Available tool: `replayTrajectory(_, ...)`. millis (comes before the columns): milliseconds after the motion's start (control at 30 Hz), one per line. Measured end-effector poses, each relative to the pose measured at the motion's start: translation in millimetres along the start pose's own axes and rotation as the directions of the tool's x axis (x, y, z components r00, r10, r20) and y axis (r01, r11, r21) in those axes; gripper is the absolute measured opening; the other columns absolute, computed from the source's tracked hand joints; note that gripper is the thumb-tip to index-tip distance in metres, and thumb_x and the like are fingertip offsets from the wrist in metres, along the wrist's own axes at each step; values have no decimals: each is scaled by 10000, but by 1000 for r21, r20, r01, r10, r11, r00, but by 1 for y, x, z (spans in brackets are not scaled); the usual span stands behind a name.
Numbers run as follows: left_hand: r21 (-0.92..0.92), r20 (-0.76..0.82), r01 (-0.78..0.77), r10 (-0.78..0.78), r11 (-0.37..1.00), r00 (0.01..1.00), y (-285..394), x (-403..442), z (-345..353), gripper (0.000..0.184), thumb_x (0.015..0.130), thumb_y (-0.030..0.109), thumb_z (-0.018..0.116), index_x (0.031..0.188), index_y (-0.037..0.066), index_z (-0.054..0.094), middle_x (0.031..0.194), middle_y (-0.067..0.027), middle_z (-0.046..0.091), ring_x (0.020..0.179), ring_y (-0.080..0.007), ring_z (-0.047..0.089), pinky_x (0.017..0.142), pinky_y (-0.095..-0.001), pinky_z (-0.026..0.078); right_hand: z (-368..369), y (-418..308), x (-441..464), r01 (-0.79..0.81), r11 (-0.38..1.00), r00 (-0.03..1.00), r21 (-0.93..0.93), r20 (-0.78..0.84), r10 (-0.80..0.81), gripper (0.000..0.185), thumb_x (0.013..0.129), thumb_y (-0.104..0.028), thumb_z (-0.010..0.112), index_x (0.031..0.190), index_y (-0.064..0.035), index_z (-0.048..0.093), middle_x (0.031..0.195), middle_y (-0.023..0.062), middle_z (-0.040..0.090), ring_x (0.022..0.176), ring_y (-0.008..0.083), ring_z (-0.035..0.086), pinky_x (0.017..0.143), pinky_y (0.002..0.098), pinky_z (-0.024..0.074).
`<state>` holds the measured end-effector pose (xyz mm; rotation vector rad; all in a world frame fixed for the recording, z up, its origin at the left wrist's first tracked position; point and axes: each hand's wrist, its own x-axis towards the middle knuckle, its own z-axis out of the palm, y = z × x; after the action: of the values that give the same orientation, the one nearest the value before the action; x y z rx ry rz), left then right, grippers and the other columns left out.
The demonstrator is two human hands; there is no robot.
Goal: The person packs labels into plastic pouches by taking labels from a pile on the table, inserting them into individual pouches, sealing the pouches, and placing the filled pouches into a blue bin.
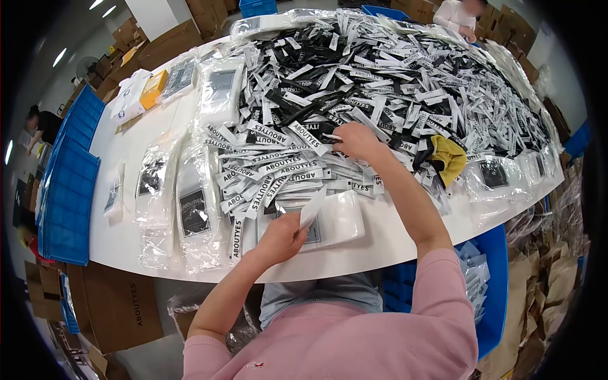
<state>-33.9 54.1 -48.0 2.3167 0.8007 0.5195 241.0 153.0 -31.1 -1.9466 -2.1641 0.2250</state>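
My left hand (282,237) is closed on a white strip (313,209) above a stack of clear plastic bags (342,218) at the table's near edge. Farther forward, my right hand (356,140) reaches into a big pile of black and white packets (405,82) printed ABOUTYES; its fingertips are bent at the pile, and what they hold, if anything, is too small to name. White packets (278,166) lie between the two hands. A yellow and black cloth item (447,159) rests on the pile to the right of my right forearm.
Bundles of clear bags (194,209) lie on the white table (272,272) at left, near an orange box (153,88). Blue crates (68,190) stand beyond its left edge. A blue bin (494,285) holds packets at lower right. Another person (457,18) is at the far right.
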Motion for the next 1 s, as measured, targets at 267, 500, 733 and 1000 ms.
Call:
replayTrajectory(267,-163,62,231,-224,959,973,-6,0,-9,205,843,168,538,929,-16,566,730,-182,581,675,-334,576,611,-393,451,-24,11,-41,-35,772,970,635,-163,179,234,835,-248,588,845,-14,580,669,72,607,643,165,592,589,295,462)
replayTrajectory(500,-303,25,220,-223,927,975,6,8,-19,232,878,199,501,970,-6,560,707,-150,585,589,-241,556,565,-347,439,61,-39,-165,-41,479,886,877,-190,424,76,837,-81,597,858,-9,590,573,-12,500,518,60,421,505,209,345)
replayTrajectory(733,-71,-398,-198,154,978,904,51,16,-7,383,803,58,512,1184,49,547,660,-118,547,572,-249,538,548,-337,444,58,-40,-160,135,540,871,831,-359,335,207,870,-110,557,703,-26,470,496,-18,394,448,87,372,420,251,284)
replayTrajectory(1000,625,-191,-470,706,623,682,63,27,-25,525,613,106,577,1132,27,577,674,-14,411,664,-169,470,580,-293,412,-37,-83,-151,-121,87,961,989,95,259,184,848,-177,586,930,-12,580,494,-1,501,314,72,389,282,196,264)
